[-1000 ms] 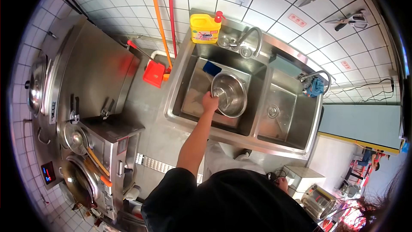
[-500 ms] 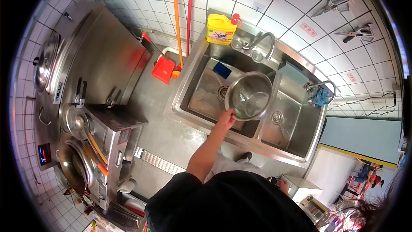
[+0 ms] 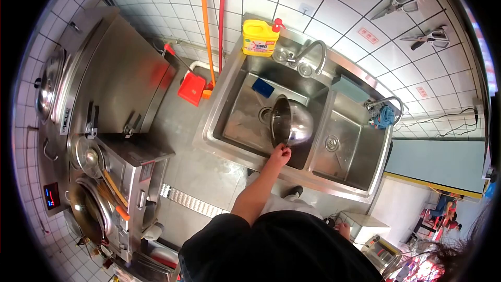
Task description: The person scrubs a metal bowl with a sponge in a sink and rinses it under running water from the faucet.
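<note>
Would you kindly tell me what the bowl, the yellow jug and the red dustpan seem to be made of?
Bowl: probably polished stainless steel, given its bright reflections. Yellow jug: likely smooth plastic, from its moulded shape. Red dustpan: apparently smooth plastic, judging by its even colour.

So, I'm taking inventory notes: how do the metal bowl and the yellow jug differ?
The metal bowl is tilted; the yellow jug stands upright. The bowl is shiny and open-mouthed; the jug has a red pump. The left hand grips the bowl's rim; no hand touches the jug. Both are at the sink.
</note>
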